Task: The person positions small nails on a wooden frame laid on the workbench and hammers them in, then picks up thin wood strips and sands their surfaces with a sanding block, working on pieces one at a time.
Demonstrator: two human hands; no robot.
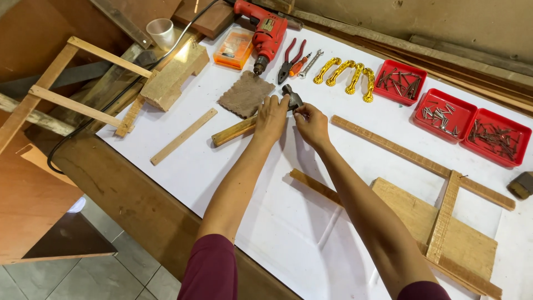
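on the white sheet (288, 233) covering the workbench, both of our arms stretch forward and nearly meet at a hammer (261, 119). our left hand (271, 118) lies palm down over the upper part of the wooden handle, fingers together and curled over it just below the head. our right hand (312, 123) comes in from the right, its fingertips pinched together beside the dark metal hammer head (292, 98); whether they grip something small we cannot tell. the hammer lies flat, its long axis running from lower left to upper right, handle end pointing toward the left edge of the bench, head pointing toward the gold-coloured handles (347, 75). just beyond the head sit red-handled pliers (291, 58) and a red electric drill (265, 30); a brown scalloped pad (244, 93) lies beside our left hand. three red trays of nails (449, 114) stand well apart to the right.
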